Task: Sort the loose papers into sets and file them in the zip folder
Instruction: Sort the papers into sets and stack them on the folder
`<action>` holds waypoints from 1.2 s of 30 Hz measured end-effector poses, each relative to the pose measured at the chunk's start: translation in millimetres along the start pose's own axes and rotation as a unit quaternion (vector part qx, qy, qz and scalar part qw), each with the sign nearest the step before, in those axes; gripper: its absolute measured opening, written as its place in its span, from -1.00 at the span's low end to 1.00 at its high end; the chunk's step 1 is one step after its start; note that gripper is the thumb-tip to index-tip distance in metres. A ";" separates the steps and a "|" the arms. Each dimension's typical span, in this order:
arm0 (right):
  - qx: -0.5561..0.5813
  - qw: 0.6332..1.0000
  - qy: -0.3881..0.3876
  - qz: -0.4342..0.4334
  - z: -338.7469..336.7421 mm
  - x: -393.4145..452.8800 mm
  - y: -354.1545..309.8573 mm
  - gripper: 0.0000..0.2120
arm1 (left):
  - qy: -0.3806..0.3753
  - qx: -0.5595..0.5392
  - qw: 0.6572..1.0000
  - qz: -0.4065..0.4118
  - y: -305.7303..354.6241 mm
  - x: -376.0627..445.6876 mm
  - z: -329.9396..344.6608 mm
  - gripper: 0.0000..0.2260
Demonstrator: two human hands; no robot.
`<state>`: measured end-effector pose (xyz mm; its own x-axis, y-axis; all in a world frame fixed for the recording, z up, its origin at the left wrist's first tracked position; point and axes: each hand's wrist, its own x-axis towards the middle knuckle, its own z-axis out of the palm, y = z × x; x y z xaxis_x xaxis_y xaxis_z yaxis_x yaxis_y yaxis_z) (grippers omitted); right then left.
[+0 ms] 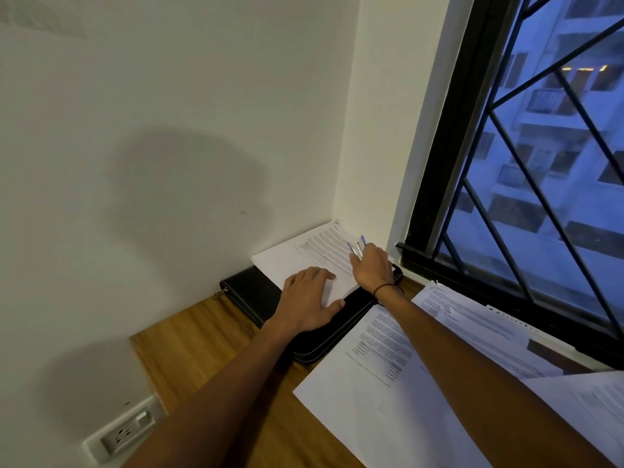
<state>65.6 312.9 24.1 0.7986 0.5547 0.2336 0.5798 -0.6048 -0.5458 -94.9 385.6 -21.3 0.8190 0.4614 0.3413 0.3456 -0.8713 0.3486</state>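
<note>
A home study corner: brown wooden surface (202, 346), white plaster wall (169, 130), black-framed grilled window (526, 170) facing apartment blocks (574, 113).

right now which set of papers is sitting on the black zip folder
The far stack of papers in the wall corner, under both hands; the other sheets lie on the wooden desk or window ledge.

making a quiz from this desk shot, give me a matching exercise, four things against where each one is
Things:
1. pens
2. black folder
3. wall socket
4. left hand

Places:
A. low on the wall, bottom left
B. in the right hand
C. flat on the papers atop the folder
D. on the wooden desk in the corner

Pairs: 1-B, 2-D, 3-A, 4-C
</note>
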 end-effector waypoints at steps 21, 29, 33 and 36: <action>-0.103 0.989 0.017 -0.102 -54.5 -36.6 85.3 -0.84 | 0.076 -0.034 0.993 0.089 42.2 -17.0 -1.2 -0.65; -0.120 0.984 -0.103 -0.080 -111.7 -72.0 157.7 -0.73 | 0.002 -0.020 0.984 0.176 76.5 -32.4 22.2 -0.69; -0.170 0.959 -0.203 -0.104 -107.9 -86.7 172.0 -0.43 | -0.052 0.003 0.981 0.186 94.6 -37.7 38.1 -0.57; -0.139 0.969 -0.189 -0.076 -117.0 -88.9 176.1 -0.28 | -0.048 0.001 0.985 0.164 99.7 -36.4 39.3 -0.53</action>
<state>115.7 90.2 1.3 0.6151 0.7871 -0.0454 0.7488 -0.6013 -0.2790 -72.3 275.4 -33.3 0.9260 0.1375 0.3517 0.0560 -0.9711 0.2322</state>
